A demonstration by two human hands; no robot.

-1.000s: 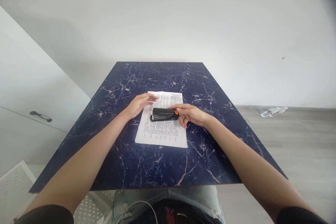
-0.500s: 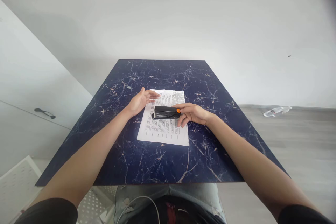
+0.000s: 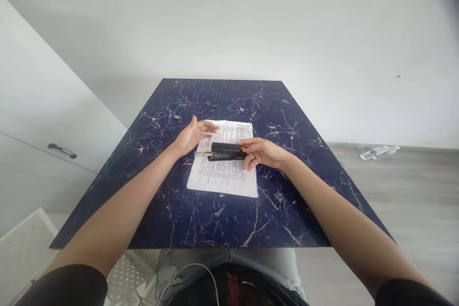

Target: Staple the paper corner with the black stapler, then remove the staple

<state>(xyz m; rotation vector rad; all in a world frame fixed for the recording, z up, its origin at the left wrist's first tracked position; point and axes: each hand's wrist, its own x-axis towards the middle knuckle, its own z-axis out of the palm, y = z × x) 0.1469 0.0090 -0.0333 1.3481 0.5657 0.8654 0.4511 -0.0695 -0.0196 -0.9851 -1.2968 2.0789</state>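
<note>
A black stapler point(image 3: 226, 150) with an orange patch at its rear lies sideways over printed paper sheets point(image 3: 218, 178). From its left end sticks out a narrow metal and clear piece point(image 3: 202, 153), like the staple tray. My right hand point(image 3: 264, 153) grips the stapler's rear end, thumb and fingers closed about it. My left hand point(image 3: 192, 136) is spread open, its fingertips over the upper left part of the sheets, just beyond the stapler's left end and apart from it.
Beneath the sheets is a dark blue marbled table point(image 3: 222, 224). A white cabinet with a black handle point(image 3: 62, 151) stands at left. On the floor at right lies a clear plastic bottle point(image 3: 379, 152). White perforated panels point(image 3: 27, 248) sit low at left.
The narrow metal and clear piece has slid out of the stapler's left end, toward my left hand. Both hands keep nearly the same places.
</note>
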